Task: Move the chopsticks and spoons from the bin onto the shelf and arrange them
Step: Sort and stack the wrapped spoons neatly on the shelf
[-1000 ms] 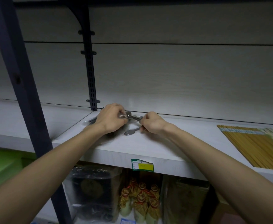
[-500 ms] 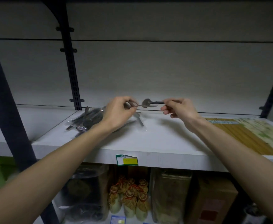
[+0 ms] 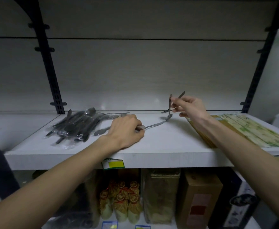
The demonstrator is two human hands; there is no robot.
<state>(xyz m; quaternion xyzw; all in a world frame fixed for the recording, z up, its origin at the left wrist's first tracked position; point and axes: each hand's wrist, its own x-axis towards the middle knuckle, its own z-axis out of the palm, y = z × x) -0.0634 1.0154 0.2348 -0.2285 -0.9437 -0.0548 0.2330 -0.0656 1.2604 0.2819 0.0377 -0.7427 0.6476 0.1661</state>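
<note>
Looks like most of the hauling is done already. There's a heap of bagged spoons [image 3: 79, 124] sitting on the shelf [image 3: 135, 158] toward its back left corner, and flat packs of chopsticks [image 3: 244, 131] lined up along the right end, so I'd say what's left is mostly the arranging. No bin anywhere in sight, so can't say if more is waiting in it.

Left hand [image 3: 125, 131] is down on the middle of the shelf, fingers curled round one end of a loose spoon [image 3: 155, 125] that lies flat and points toward the back right. Right hand [image 3: 191, 108] is up off the shelf near the back edge, pinching two or so spoons [image 3: 170, 104] that dangle from its fingertips, tips nearly on the board.

Middle stretch of shelf between the heap and the chopsticks is where these seem headed. Black uprights [image 3: 52, 76] at the back, a green-yellow price tag [image 3: 113, 163] on the front edge, bottles [image 3: 120, 199] and boxes [image 3: 200, 199] on the level below. The slippery spoon heap looks like the main nuisance
</note>
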